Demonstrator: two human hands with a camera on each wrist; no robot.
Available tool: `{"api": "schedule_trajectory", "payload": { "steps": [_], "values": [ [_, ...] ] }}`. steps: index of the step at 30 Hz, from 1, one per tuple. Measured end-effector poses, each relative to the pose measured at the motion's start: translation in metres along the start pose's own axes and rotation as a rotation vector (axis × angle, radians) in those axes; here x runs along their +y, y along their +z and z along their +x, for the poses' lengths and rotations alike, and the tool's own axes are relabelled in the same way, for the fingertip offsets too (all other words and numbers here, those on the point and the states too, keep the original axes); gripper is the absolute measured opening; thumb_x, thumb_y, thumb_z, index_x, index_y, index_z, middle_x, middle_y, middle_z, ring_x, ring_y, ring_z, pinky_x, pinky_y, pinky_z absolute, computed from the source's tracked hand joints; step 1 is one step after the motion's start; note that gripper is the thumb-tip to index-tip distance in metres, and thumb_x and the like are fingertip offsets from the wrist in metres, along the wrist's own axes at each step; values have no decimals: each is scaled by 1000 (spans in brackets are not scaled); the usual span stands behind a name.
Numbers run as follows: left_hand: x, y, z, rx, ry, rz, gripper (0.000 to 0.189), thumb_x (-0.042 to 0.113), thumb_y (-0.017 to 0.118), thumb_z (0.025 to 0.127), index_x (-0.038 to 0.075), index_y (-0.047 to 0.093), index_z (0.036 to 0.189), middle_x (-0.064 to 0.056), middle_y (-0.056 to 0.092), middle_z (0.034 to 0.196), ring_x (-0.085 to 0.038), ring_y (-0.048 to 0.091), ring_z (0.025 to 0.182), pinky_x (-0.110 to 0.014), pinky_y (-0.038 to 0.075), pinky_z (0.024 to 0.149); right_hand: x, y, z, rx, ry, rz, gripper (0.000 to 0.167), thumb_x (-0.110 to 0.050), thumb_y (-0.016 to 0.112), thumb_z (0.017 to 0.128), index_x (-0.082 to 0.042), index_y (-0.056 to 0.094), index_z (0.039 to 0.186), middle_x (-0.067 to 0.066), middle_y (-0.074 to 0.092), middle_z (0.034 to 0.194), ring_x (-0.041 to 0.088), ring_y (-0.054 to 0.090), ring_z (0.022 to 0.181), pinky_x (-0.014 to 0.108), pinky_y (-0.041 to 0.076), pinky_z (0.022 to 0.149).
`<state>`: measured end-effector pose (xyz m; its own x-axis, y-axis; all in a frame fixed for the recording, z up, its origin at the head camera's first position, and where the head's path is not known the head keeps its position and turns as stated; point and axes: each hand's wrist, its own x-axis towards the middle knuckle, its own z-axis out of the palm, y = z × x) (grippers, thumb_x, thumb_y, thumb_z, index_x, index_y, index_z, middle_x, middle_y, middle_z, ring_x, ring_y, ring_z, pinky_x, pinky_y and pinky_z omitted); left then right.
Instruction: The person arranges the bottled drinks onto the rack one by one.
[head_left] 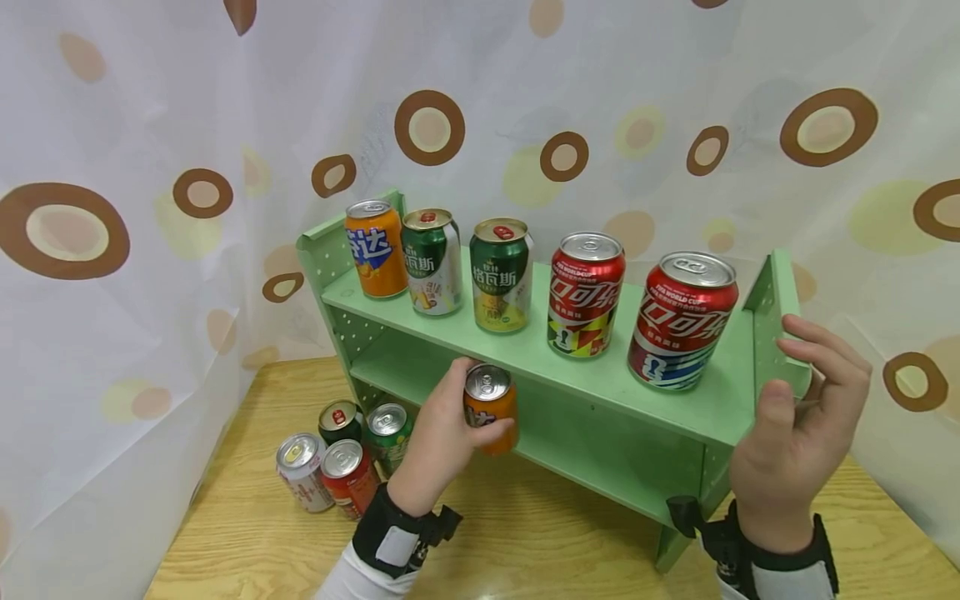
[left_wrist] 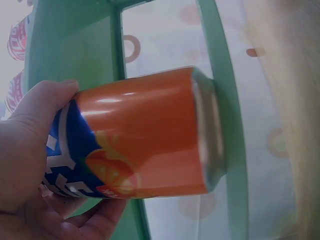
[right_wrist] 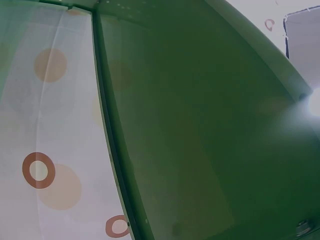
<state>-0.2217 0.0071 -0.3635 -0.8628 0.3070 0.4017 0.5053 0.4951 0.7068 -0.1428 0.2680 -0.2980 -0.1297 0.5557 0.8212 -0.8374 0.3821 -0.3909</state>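
My left hand grips an orange soda can around its upper part, thumb on one side and fingers on the other. It holds the can upright in front of the lower tier of a green two-tier shelf. In the left wrist view, the can's orange wall and silver base show against the shelf frame. My right hand is beside the shelf's right end panel, fingers spread and slightly bent, fingertips at the panel's edge. The right wrist view shows the green shelf underside without the hand.
On the upper tier stand another orange can, two green-and-white cans and two red cola cans. Several cans, including a red one and a white one, cluster on the wooden table left of the shelf. A patterned curtain hangs behind.
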Motion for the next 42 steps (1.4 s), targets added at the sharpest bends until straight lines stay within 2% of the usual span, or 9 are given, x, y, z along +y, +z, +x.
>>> {"api": "schedule_trajectory", "payload": {
  "steps": [4, 13, 23, 31, 42],
  "values": [
    [-3, 4, 1, 3, -20, -35, 69, 18, 87, 84, 8, 46, 138, -13, 63, 128, -29, 66, 112, -46, 58, 91, 0, 0, 0, 1, 0, 1, 37, -22, 69, 94, 12, 57, 103, 17, 62, 121, 28, 56, 121, 28, 44, 100],
    [-8, 14, -2, 54, -70, -102, 78, 20, 88, 84, 8, 41, 145, -15, 60, 133, -32, 63, 119, -51, 56, 96, -1, 1, 0, 9, 1, 2, 38, -23, 69, 94, 12, 57, 103, 18, 62, 121, 29, 57, 121, 25, 47, 97],
    [-11, 20, -1, 80, -76, -137, 79, 21, 88, 84, 7, 40, 146, -17, 59, 135, -33, 62, 120, -52, 55, 98, -2, 3, 0, 30, -1, 15, 38, -23, 71, 93, 11, 58, 100, 17, 63, 119, 29, 57, 121, 29, 42, 104],
    [-12, 26, 3, 91, -46, -182, 79, 21, 86, 86, 4, 39, 146, -19, 58, 134, -33, 63, 119, -52, 54, 98, -2, 2, 0, 23, 4, 11, 35, -21, 69, 93, 11, 58, 101, 17, 63, 119, 28, 57, 121, 28, 43, 101],
    [-9, 37, 9, 135, -70, -218, 78, 18, 87, 85, 4, 40, 145, -18, 59, 132, -33, 63, 118, -51, 53, 100, -1, 2, 0, 17, 5, 10, 36, -22, 69, 93, 11, 58, 102, 17, 62, 121, 28, 56, 121, 26, 46, 97]
  ]
}}
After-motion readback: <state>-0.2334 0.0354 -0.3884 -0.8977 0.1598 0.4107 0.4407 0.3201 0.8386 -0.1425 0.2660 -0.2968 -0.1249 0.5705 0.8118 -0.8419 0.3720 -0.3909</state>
